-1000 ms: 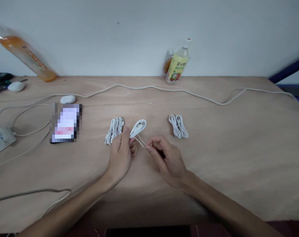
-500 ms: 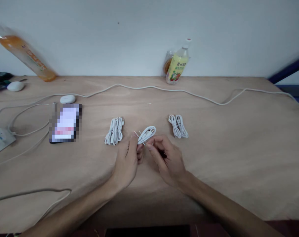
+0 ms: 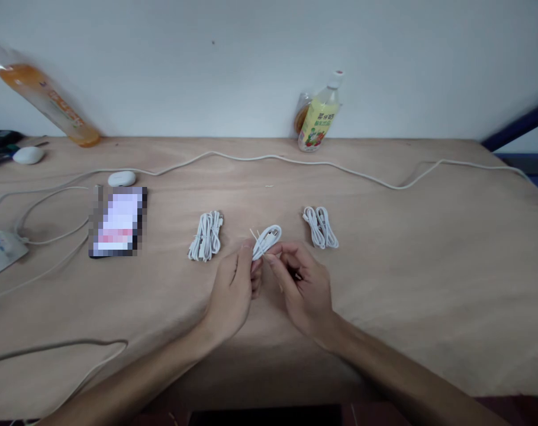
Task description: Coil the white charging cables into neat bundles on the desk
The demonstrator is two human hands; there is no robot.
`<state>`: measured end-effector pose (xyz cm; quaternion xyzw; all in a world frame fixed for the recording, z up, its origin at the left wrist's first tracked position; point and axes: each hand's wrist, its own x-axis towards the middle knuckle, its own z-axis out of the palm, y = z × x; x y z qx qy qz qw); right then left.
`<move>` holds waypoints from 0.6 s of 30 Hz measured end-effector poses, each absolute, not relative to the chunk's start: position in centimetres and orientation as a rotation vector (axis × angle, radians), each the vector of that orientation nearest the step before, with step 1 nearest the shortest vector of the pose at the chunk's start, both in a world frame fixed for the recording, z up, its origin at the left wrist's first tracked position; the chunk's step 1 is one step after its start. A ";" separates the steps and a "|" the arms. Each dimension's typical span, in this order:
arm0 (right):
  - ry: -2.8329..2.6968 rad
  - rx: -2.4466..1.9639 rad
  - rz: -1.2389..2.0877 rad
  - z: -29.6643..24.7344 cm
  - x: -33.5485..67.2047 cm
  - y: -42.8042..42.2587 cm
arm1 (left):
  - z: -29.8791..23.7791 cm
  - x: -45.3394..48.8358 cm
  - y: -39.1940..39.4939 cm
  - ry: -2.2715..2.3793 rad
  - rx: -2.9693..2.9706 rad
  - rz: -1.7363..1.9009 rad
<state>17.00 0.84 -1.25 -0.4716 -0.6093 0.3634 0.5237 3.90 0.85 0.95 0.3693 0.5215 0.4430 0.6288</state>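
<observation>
A small coiled white charging cable [image 3: 267, 239] is raised above the table between my hands, with thin white tie ends sticking up at its left. My left hand [image 3: 233, 284] is closed on the coil's lower end, thumb on top. Thumb and forefinger of my right hand [image 3: 302, 284] pinch at the coil's lower right edge; exactly what lies between these fingertips is hidden. To the left rests a group of bundled white cables [image 3: 205, 236]. Two more coiled white cables [image 3: 321, 227] lie side by side beyond my right hand.
A phone [image 3: 118, 222] and a white earbud case [image 3: 122, 178] lie on the left. One long white cord [image 3: 269, 157] crosses the table's rear. An orange drink bottle [image 3: 47, 100] and a yellow-labelled bottle [image 3: 319, 118] stand by the wall. At far left sits a power strip [image 3: 5, 251].
My left hand has shifted slightly right and closer to my right hand. The held coil has turned a little, and its tie ends now point more upward.
</observation>
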 end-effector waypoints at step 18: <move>-1.367 -1.186 0.757 -1.4 16.8 0.9 | 1.2 3.8 0.9 1.147 0.855 0.925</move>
